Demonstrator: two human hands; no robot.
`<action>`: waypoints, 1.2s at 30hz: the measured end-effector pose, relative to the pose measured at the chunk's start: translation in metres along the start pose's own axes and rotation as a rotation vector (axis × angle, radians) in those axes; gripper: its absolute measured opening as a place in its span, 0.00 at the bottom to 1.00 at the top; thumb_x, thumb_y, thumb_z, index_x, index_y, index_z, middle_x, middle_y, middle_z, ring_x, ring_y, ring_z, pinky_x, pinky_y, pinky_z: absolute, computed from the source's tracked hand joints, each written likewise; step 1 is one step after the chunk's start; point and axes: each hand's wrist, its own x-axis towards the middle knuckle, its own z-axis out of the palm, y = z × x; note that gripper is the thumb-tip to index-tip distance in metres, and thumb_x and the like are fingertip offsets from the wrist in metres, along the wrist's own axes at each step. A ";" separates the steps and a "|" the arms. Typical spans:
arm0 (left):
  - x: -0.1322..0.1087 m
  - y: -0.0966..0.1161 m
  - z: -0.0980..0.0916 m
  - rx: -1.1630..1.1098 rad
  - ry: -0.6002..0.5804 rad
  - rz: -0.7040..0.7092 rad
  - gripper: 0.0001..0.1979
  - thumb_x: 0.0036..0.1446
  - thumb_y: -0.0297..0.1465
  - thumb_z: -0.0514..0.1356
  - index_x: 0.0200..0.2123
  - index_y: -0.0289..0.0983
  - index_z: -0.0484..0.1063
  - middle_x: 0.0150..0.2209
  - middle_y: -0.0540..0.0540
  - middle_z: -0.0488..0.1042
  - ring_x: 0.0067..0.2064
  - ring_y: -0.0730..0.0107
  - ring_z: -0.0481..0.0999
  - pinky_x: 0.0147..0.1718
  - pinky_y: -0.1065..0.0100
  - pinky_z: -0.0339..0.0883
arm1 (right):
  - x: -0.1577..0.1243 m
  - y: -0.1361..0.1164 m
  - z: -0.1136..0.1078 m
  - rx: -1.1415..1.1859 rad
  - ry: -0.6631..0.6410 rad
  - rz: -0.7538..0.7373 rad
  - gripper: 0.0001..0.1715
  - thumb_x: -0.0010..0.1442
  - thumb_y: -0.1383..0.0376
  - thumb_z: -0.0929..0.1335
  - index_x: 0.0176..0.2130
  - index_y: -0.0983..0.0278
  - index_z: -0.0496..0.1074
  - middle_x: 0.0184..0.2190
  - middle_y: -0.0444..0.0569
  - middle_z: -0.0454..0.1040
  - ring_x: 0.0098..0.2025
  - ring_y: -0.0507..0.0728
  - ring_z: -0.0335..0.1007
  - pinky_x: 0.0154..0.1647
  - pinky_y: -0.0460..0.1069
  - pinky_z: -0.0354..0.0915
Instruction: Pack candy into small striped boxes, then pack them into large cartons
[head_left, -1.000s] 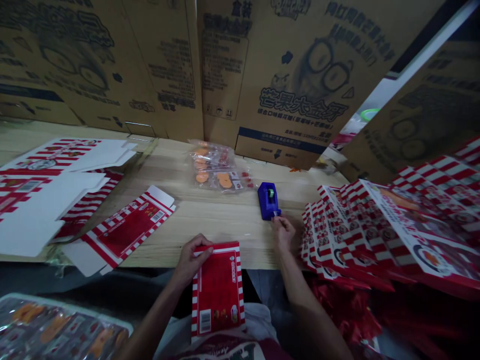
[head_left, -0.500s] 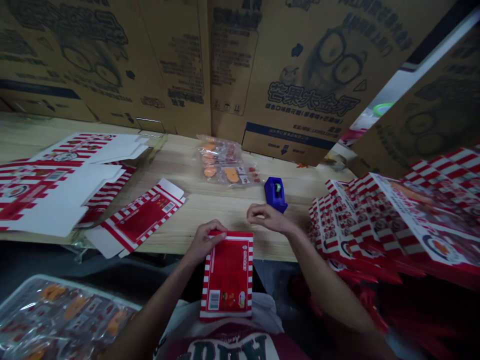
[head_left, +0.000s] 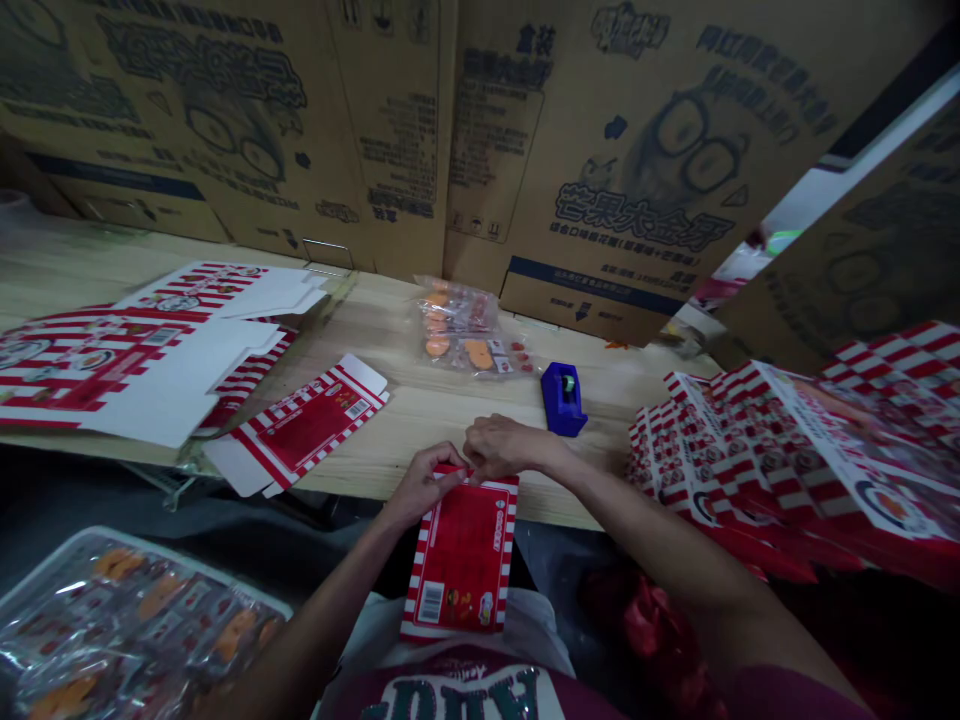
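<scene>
A red box with white-striped edges (head_left: 463, 560) rests upright against my lap at the table's front edge, its barcode at the lower left. My left hand (head_left: 429, 488) grips the box's top left edge, thumb on the near face. At the middle of that top edge is my right hand (head_left: 496, 447), its fingers curled and pinched against the box. Whatever those fingertips hold is hidden. Just beyond my right hand stands a blue tape dispenser (head_left: 562, 398) with a roll in it.
A folded box (head_left: 315, 422) and flat striped cartons (head_left: 187, 370) lie on the left. Clear bags of orange pieces (head_left: 465, 330) sit at the back, before tall cardboard cartons (head_left: 600, 180). Finished-looking striped boxes (head_left: 757, 440) stack at right. A tray of bags (head_left: 97, 540) stands lower left.
My right hand has moved left from beside the tape dispenser to the box's top edge. My left hand keeps hold of the box. The view has shifted slightly.
</scene>
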 end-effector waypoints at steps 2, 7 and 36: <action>-0.002 0.002 0.000 0.012 0.009 0.017 0.08 0.56 0.33 0.60 0.28 0.35 0.71 0.30 0.48 0.71 0.35 0.68 0.71 0.38 0.68 0.63 | -0.003 -0.002 0.004 0.004 0.032 0.057 0.16 0.50 0.55 0.74 0.26 0.65 0.73 0.28 0.51 0.73 0.34 0.58 0.67 0.30 0.47 0.51; -0.006 0.011 -0.002 0.035 0.030 0.052 0.08 0.56 0.34 0.60 0.28 0.35 0.73 0.30 0.47 0.71 0.35 0.67 0.71 0.38 0.67 0.63 | -0.008 0.012 0.033 0.477 0.156 0.055 0.21 0.48 0.51 0.75 0.33 0.65 0.72 0.25 0.43 0.71 0.28 0.52 0.64 0.28 0.45 0.53; -0.055 0.121 0.001 0.228 0.069 0.230 0.11 0.54 0.31 0.64 0.43 0.39 0.75 0.37 0.43 0.77 0.38 0.60 0.76 0.37 0.61 0.70 | -0.077 0.009 0.037 1.390 0.327 0.258 0.31 0.58 0.42 0.64 0.40 0.65 0.77 0.23 0.46 0.72 0.24 0.52 0.65 0.24 0.45 0.59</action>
